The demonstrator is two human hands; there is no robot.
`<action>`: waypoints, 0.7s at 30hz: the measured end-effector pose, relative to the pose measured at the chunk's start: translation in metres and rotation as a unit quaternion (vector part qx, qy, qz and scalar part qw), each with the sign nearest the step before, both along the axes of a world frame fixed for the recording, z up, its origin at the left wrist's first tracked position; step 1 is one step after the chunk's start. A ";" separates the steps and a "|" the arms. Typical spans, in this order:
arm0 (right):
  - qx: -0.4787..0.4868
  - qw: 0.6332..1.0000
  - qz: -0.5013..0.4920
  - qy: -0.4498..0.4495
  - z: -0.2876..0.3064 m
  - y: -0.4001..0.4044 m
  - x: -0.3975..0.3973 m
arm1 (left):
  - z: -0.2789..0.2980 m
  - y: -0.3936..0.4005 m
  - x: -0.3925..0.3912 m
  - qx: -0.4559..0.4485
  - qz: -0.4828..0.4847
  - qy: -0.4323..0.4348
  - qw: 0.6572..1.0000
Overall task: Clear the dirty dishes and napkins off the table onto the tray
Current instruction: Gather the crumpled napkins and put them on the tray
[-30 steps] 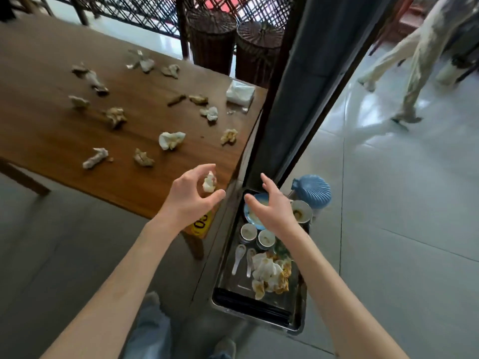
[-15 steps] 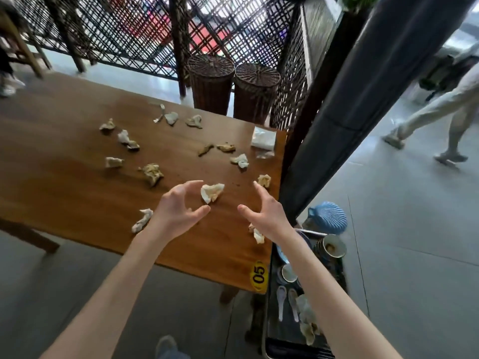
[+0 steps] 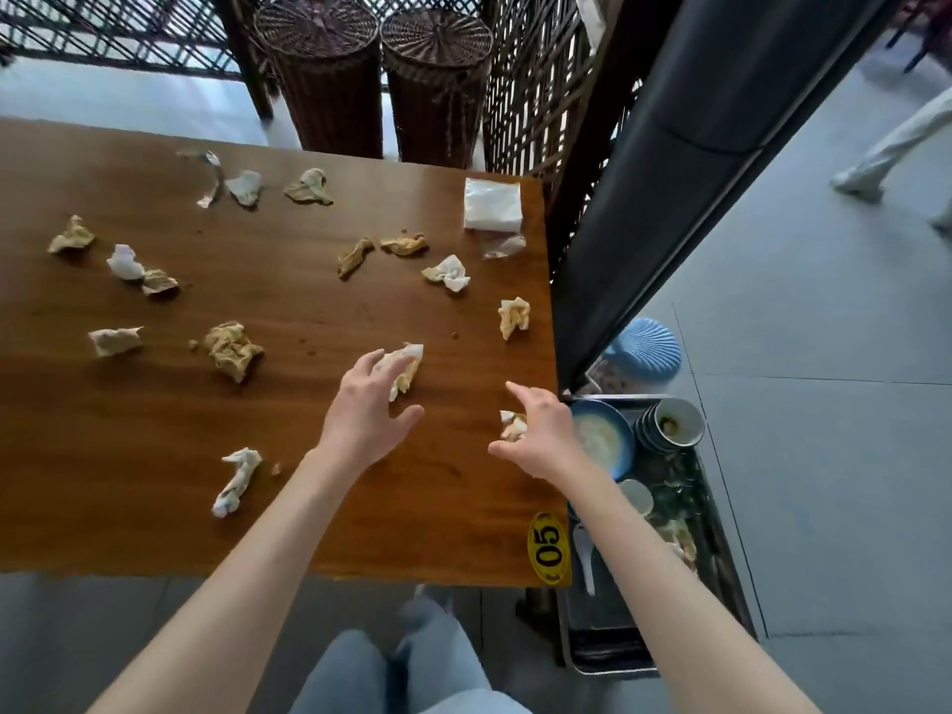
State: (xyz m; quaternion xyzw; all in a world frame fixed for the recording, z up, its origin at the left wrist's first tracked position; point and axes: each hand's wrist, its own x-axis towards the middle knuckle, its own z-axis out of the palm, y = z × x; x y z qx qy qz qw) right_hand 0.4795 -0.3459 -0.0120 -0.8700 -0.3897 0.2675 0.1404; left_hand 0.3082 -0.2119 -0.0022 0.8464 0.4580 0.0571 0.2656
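Note:
Several crumpled dirty napkins lie scattered on the wooden table [image 3: 154, 456]. My left hand [image 3: 368, 409] reaches over the table with its fingers spread on a white and yellow napkin [image 3: 407, 363], the thumb apart from it. My right hand [image 3: 538, 438] hovers near the table's right edge, forefinger and thumb spread around a small napkin [image 3: 511, 424]; I cannot tell whether it touches it. The metal tray [image 3: 608, 667] sits low to the right of the table. It holds a blue plate [image 3: 600, 438], stacked cups [image 3: 669, 425], a spoon and used napkins.
A tissue pack [image 3: 492, 204] lies at the table's far right corner. A dark pillar [image 3: 669, 198] rises right of the table, with a blue shell-shaped dish [image 3: 644, 347] at its foot. Two wicker baskets [image 3: 329, 69] stand behind the table. A person walks at the far right [image 3: 896, 141].
The view swung from the tray back to the table. Both hands moved from near the tray out over the table; the left hand came down on a napkin, the right by the small one.

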 end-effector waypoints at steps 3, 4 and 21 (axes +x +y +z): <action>-0.028 0.998 -0.003 -0.049 -0.017 0.005 0.004 | -0.026 0.016 0.011 0.040 0.001 0.027 0.999; -0.041 0.998 -0.004 -0.057 -0.021 0.006 0.004 | -0.034 0.020 0.013 0.048 -0.005 0.040 0.998; -0.055 0.998 -0.022 -0.014 -0.046 0.019 0.008 | -0.071 0.046 0.039 0.018 0.000 0.025 1.000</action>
